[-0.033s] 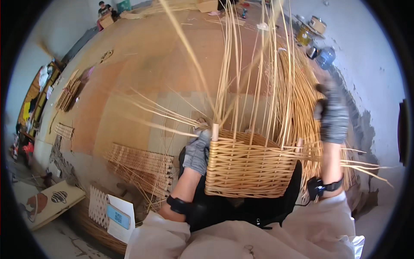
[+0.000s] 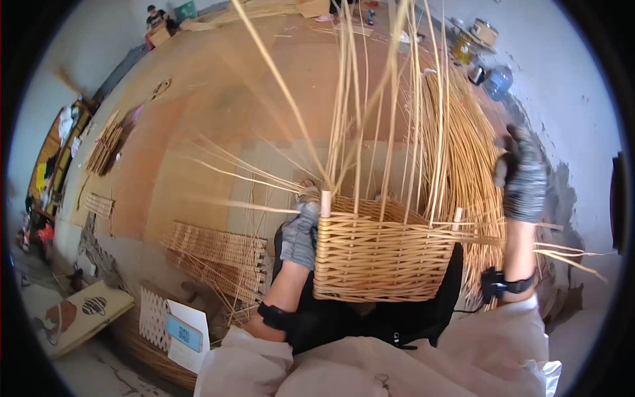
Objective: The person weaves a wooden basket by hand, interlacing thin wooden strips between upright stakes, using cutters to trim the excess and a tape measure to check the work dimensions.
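Note:
A half-made wicker basket (image 2: 380,261) sits upright on my lap, long pale stakes rising from its rim and loose weaver ends sticking out on both sides. My left hand (image 2: 299,235), in a grey knit glove, is closed on its left corner beside a short wooden post (image 2: 325,204); the fingertips are partly hidden. To the right of the basket, my gloved right hand (image 2: 527,177) is raised, thumb apart from the fingers, with nothing visible in it. Its dark fingertips are slightly blurred. Loose weaver ends (image 2: 565,255) pass by the right wrist.
A large bundle of wicker rods (image 2: 463,152) lies beyond the basket on the right. Woven panels (image 2: 215,248) are on the floor at left, near a phone (image 2: 183,332) on white paper. A blue water bottle (image 2: 497,82) stands by the right wall. Another person (image 2: 155,23) sits far off.
My right hand has moved a little to the right, away from the basket, and its fingers look less smeared. The left hand keeps its hold on the basket corner. The view has shifted slightly.

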Available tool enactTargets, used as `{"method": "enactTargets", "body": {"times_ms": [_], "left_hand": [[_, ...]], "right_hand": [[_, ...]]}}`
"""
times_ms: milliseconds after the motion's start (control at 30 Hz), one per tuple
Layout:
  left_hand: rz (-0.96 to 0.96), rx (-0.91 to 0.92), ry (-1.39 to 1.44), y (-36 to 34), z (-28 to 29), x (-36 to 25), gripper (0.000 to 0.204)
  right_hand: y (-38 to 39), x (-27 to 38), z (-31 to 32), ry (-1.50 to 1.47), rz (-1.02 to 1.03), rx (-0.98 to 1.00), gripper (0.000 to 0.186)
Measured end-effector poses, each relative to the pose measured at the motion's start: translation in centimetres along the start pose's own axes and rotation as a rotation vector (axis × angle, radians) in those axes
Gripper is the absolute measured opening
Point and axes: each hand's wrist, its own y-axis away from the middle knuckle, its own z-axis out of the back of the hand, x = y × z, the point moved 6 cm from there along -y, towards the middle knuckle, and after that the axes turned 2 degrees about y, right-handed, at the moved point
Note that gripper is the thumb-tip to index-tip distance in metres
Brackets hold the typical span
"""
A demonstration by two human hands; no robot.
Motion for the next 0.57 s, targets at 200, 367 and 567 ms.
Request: {"method": "enactTargets", "body": {"times_ms": [200,367,567], "left_hand": [[-0.437,-0.088,-0.367,4.2,-1.5,-3.9,0.029],[-0.581,-0.042,-1.682,4.0,-8.2,-3.8,0.029],[-0.166,0.041,-0.735,-2.7,-7.7,-0.2,0.037]], "right_hand": [[5.3,-11.0,16.8,-0.017,-0.397,0.053,0.029],[16.6,-27.0,27.2,0.002,-0.936,-0.195,0.029],[34.2,-42.9,31.3,0.369,-1.56,0.154,0.032]]}}
